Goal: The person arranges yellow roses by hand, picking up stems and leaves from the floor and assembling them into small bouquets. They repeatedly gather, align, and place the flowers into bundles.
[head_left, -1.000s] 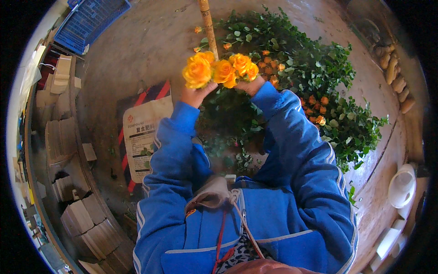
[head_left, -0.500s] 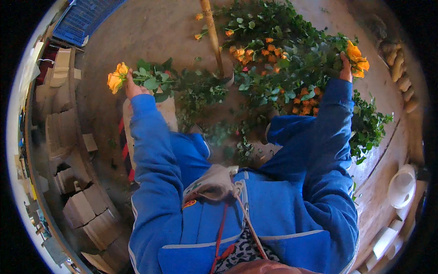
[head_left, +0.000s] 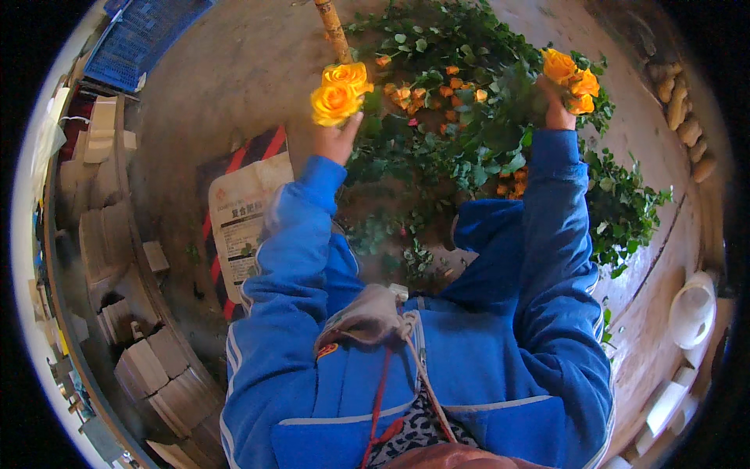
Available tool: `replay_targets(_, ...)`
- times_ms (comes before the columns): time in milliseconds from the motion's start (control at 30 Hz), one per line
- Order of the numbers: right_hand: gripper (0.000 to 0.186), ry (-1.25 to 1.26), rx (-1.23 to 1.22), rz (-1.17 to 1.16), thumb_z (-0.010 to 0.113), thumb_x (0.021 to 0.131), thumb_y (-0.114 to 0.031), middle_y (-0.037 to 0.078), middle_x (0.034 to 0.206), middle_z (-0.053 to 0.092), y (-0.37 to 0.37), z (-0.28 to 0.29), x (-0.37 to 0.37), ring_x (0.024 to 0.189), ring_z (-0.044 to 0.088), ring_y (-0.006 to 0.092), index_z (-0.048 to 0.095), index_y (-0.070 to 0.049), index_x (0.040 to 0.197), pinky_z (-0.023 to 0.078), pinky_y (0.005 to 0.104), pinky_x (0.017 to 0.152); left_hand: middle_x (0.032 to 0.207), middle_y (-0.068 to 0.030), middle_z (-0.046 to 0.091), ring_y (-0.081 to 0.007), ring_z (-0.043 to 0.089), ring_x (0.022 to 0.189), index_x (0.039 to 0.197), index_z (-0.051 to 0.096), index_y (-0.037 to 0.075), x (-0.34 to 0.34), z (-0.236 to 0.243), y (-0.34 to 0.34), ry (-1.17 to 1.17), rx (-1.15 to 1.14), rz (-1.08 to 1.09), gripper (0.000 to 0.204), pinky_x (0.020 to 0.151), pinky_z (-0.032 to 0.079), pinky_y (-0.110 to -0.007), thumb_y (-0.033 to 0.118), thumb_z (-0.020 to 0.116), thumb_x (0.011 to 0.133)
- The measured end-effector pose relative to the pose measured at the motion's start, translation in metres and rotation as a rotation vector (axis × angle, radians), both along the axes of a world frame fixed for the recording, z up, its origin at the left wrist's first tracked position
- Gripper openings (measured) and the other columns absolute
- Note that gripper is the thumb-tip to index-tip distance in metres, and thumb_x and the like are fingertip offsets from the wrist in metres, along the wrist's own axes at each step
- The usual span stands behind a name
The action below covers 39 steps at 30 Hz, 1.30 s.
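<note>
My left hand is closed round yellow roses, two full blooms standing above the fingers. It is in front of a wooden pole. Farther right, my right hand grips orange-yellow roses, three blooms showing past the knuckles; their stems are mostly hidden by leaves. Between and beyond both hands spreads a heap of leafy rose stems on the floor. Smaller orange roses lie among its leaves, and another orange cluster sits close to my right sleeve.
A printed white sack lies over red and dark striped cloth on my left. Stacked cardboard pieces line the far left, with a blue crate at the upper left. White rolled material stands at the right edge.
My left hand has moved right with its roses, from over the sack to before the pole, uncovering the sack. My right hand has shifted left, still gripping its roses.
</note>
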State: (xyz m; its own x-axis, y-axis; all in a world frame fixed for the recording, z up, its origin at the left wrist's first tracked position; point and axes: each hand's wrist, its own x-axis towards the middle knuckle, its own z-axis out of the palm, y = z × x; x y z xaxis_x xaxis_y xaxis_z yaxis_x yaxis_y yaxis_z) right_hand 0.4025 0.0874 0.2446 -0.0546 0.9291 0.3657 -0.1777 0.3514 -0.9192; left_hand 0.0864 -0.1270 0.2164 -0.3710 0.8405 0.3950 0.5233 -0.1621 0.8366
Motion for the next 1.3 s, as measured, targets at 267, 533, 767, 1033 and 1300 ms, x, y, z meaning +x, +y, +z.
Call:
replay_targets(267, 0.035, 0.009, -0.016, 0.079, 0.068, 0.072, -0.011, 0.004, 0.102, 0.058, -0.013, 0.006, -0.016, 0.093, 0.054, 0.0164, 0.057, -0.003, 0.104, 0.041, 0.0295, 0.083, 0.102, -0.0138, 0.057, -0.0315, 0.053, 0.094, 0.102, 0.057, 0.004, -0.006, -0.026, 0.023, 0.311, 0.020, 0.289, 0.033, 0.083, 0.041, -0.037, 0.022, 0.063, 0.076)
replay_targets(533, 0.035, -0.075, 0.001, 0.157, 0.066, 0.073, -0.011, 0.004, 0.102, 0.059, -0.024, 0.008, -0.025, 0.095, 0.054, 0.0166, 0.056, -0.003, 0.105, 0.042, 0.0296, 0.083, 0.104, -0.0137, 0.056, -0.0313, 0.051, 0.097, 0.102, 0.057, 0.004, -0.007, -0.030, 0.034, 0.376, 0.110, 0.283, 0.034, 0.085, 0.040, -0.039, 0.026, 0.063, 0.076)
replay_targets(767, 0.032, -0.270, 0.138, 0.177, 0.067, 0.071, -0.014, 0.004, 0.102, 0.059, -0.021, 0.007, -0.028, 0.095, 0.055, 0.0184, 0.059, -0.002, 0.100, 0.041, 0.0305, 0.083, 0.111, -0.0079, 0.057, -0.0208, 0.051, 0.105, 0.106, 0.059, 0.006, 0.007, 0.001, 0.020, 0.095, 0.024, 0.183, 0.026, 0.091, 0.035, -0.030, 0.018, 0.056, 0.083)
replay_targets(1033, 0.034, -0.525, 0.376, 0.127, 0.065, 0.075, -0.015, 0.006, 0.107, 0.058, -0.043, 0.004, -0.077, 0.100, 0.053, 0.0190, 0.055, -0.004, 0.105, 0.041, 0.0319, 0.087, 0.112, -0.0077, 0.056, -0.0210, 0.050, 0.107, 0.108, 0.059, 0.006, 0.028, 0.039, 0.001, 0.135, 0.106, 0.020, 0.026, 0.094, 0.033, -0.031, 0.011, 0.053, 0.083)
replay_targets(1300, 0.039, -0.450, 0.299, 0.302, 0.062, 0.077, -0.013, 0.009, 0.112, 0.054, -0.127, -0.007, -0.134, 0.108, 0.049, 0.0253, 0.049, -0.005, 0.113, 0.037, 0.0337, 0.092, 0.108, -0.0136, 0.056, -0.0312, 0.052, 0.102, 0.103, 0.057, 0.005, 0.064, 0.011, -0.004, 0.230, 0.238, 0.025, 0.027, 0.087, 0.041, -0.037, 0.012, 0.062, 0.077)
